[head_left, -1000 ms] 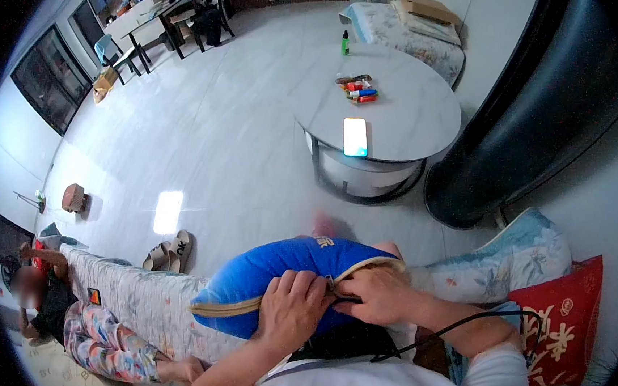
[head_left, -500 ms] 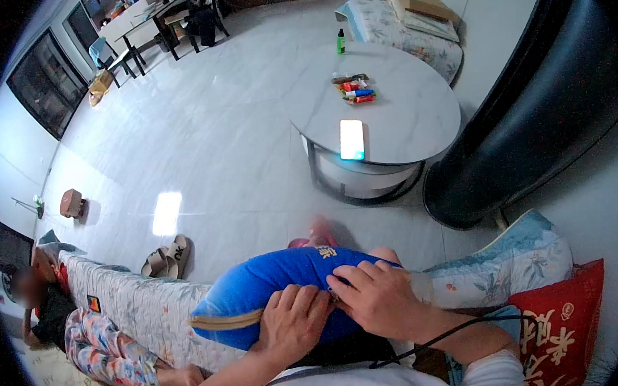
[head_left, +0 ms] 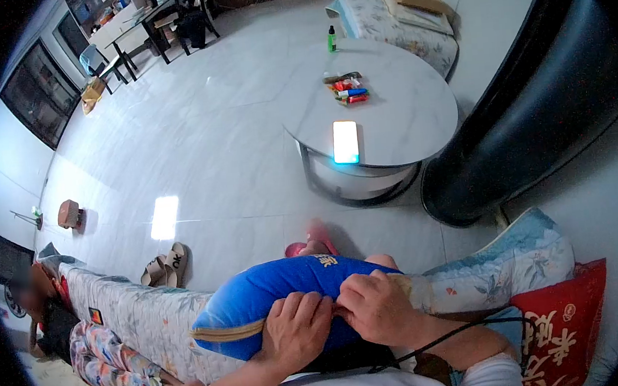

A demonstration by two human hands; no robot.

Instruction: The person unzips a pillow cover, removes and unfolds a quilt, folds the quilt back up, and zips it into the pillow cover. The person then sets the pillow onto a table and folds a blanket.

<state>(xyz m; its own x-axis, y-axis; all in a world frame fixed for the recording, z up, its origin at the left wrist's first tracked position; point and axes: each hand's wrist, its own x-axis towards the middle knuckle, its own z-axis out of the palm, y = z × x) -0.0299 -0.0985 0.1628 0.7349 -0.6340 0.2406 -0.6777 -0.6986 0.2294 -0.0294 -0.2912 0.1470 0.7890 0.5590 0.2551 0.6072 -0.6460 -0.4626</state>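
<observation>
A plump blue cushion (head_left: 258, 290) with pale lettering rests across my lap, its tan zipper (head_left: 227, 333) running along the edge that faces me. Curled over that edge near its middle, my left hand (head_left: 298, 330) grips the cushion with fingers bent. Just beside it, my right hand (head_left: 377, 307) is closed in a pinch at the same seam. What lies between its fingertips is mostly hidden, with a small reddish bit showing between the two hands. A dark cord (head_left: 437, 341) passes over my right forearm.
A marble-topped table (head_left: 404, 113) ahead holds a lit phone (head_left: 346, 142), colourful small packets (head_left: 348, 92) and a green bottle (head_left: 332, 40). A red cushion (head_left: 566, 325) is at my right. Another person (head_left: 111, 354) lies on the sofa at left. Slippers (head_left: 166, 266) sit on the floor.
My right hand's fingers have drawn in and shifted slightly right along the seam. My left hand keeps its hold on the cushion. The camera view has tilted a little.
</observation>
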